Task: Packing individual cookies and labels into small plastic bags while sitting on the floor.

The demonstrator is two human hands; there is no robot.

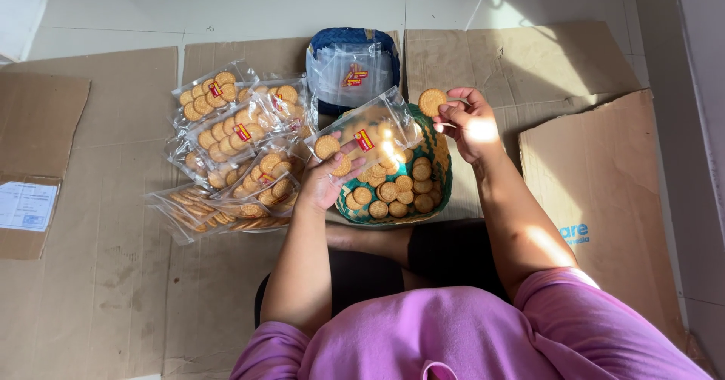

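A round golden biscuit (432, 101) is being held up in the air, just above the far rim of a green woven basket (442, 187), w/ the right hand (470, 123) pinching it at its edge between thumb and fingers (447, 113); the other fingers of that hand are curling loosely. Left of it, a clear plastic bag (368, 132) w/ a small red-and-yellow label is tilting over the basket, its open mouth pointing toward the biscuit. The left hand (326, 178) is gripping the bag's lower end, thumb on top & fingers underneath, pressing the plastic; a few biscuits are already showing inside the bag near that hand. The basket below is sitting right in front of the person's folded legs and is holding lots of loose round biscuits. Behind it, a blue woven basket (326, 44) is carrying a stack of empty clear bags. To the left, a pile of filled biscuit packs (230, 150) is lying in overlapping layers, approx. beside the green basket. Everything is resting on flattened brown cardboard sheets (113, 274) spread over a pale tiled floor (226, 3). The person is wearing a pink top (453, 335), and strong sunlight is falling across the right forearm.
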